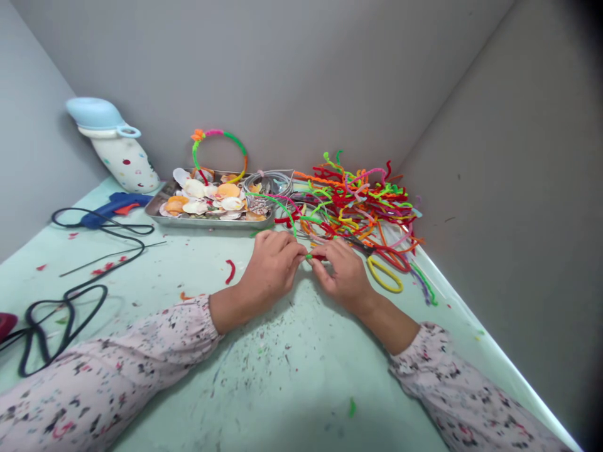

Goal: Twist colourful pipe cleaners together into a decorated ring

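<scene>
Clearly, both hands met at the fingertips: the left hand pinched narrowly, and the right hand did likewise, with the chenille stem between them. It showed green in the gap and red beside the right fingertips; whether that was one length or two joined, I could not tell. A thin green strand rose just behind the left fingers, its link to the pinched piece hidden.

Such fuzzy wire was probably very light, soft outside yet springy inside, hardly slippery or fragile, though a bend would likely stay. The best hold seemed to be a fingertip pinch close to the join, clear of any sharp cut end.

By count, one curved red snippet lay left of the left fingers. Beyond them stood one metal tray of overlapping seashells, too many to count, with one multicoloured hoop above it and one wire coil at its right end. Farther left were one blue glue gun and one bottle. Just past the right fingers lay one pair of scissors with two handle loops, beside an uncountable tangle of chenille stems.
</scene>
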{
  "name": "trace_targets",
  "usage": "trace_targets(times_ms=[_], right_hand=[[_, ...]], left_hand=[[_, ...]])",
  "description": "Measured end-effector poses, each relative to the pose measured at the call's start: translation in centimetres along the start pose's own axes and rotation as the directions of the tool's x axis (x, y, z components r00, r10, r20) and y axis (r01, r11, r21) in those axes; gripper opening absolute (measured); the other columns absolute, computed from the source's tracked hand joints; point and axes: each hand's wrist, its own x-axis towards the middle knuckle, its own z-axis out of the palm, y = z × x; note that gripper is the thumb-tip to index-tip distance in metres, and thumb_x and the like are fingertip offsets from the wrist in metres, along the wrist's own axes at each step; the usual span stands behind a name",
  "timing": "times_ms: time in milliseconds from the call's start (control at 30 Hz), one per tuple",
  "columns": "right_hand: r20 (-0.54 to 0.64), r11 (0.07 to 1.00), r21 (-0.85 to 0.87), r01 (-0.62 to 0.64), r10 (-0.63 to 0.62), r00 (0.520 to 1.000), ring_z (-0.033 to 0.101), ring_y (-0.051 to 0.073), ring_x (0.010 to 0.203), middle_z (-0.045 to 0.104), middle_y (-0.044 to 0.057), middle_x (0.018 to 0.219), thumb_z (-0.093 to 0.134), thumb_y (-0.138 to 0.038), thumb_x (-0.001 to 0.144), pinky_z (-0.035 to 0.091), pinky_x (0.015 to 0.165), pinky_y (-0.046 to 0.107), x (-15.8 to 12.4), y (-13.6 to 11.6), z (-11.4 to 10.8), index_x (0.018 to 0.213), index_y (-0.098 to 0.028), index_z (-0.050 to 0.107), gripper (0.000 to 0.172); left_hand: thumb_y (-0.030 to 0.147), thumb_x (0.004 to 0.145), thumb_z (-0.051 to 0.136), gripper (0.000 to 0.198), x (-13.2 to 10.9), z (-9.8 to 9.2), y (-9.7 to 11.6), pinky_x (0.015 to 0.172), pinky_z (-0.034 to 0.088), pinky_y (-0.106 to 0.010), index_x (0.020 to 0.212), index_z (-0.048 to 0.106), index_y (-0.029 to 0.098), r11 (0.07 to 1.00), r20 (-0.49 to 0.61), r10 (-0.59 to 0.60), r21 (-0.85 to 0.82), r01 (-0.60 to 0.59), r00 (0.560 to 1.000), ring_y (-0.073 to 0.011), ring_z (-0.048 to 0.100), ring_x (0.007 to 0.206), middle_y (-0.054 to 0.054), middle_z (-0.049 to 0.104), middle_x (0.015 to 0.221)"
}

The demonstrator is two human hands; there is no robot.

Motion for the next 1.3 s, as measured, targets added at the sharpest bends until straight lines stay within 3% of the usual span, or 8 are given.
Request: trace_targets(times_ms=[300,567,833,1167,1300], right_hand=[[0.028,0.999,0.02,0.032,-0.033,0.999,0.058,0.022,0.089,0.064,0.004,0.086,0.051,-0.019,0.086,0.048,0.085,0.042,0.06,-0.02,-0.12,0.092,-0.023,0.055,0.008],[0.029,0.999,0.034,0.022,-0.023,0.999,0.058,0.024,0.099,0.064,0.006,0.087,0.053,-0.018,0.085,0.047,0.086,0.041,0.03,0.23,-0.01,0.092,-0.021,0.055,0.008],[0.067,0.998,0.057,-0.002,-0.002,0.998,0.057,0.024,0.098,0.064,0.005,0.089,0.051,-0.019,0.084,0.047,0.083,0.041,0.0,0.29,-0.02,0.093,-0.022,0.055,0.01],[0.072,0.998,0.038,0.055,-0.058,0.996,0.058,0.023,0.089,0.064,0.004,0.086,0.048,-0.017,0.085,0.048,0.086,0.044,0.24,0.02,-0.21,0.095,-0.023,0.055,0.014],[0.063,0.998,0.028,0.058,-0.06,0.996,0.057,0.024,0.095,0.064,0.005,0.087,0.047,-0.017,0.086,0.048,0.086,0.044,0.23,0.1,-0.24,0.095,-0.023,0.055,0.013]], left_hand=[[0.013,0.087,0.043,0.015,0.03,0.01,0.06,0.081,0.034,-0.038,0.089,0.058,0.017,1.0,0.081,-0.002,-0.002,0.002,0.997,-0.0201,0.049,0.084,-0.006,0.058,0.086],[0.017,0.089,0.043,0.017,0.18,-0.02,0.11,0.082,0.035,-0.037,0.092,0.06,0.016,1.0,0.103,-0.013,-0.001,0.013,0.995,-0.0206,0.05,0.087,-0.006,0.058,0.088],[0.016,0.089,0.044,0.015,0.03,0.15,-0.05,0.079,0.035,-0.036,0.09,0.059,0.016,1.0,0.101,-0.022,0.007,0.021,0.995,-0.0205,0.049,0.085,-0.006,0.058,0.086],[0.013,0.087,0.043,0.015,0.02,0.46,0.03,0.078,0.035,-0.036,0.084,0.057,0.016,0.995,0.153,-0.085,-0.047,0.093,0.985,-0.0203,0.049,0.083,-0.005,0.057,0.084],[0.015,0.089,0.042,0.016,0.07,0.44,-0.05,0.079,0.035,-0.036,0.088,0.058,0.016,0.993,0.158,-0.08,-0.069,0.092,0.984,-0.02,0.049,0.084,-0.005,0.058,0.086]])
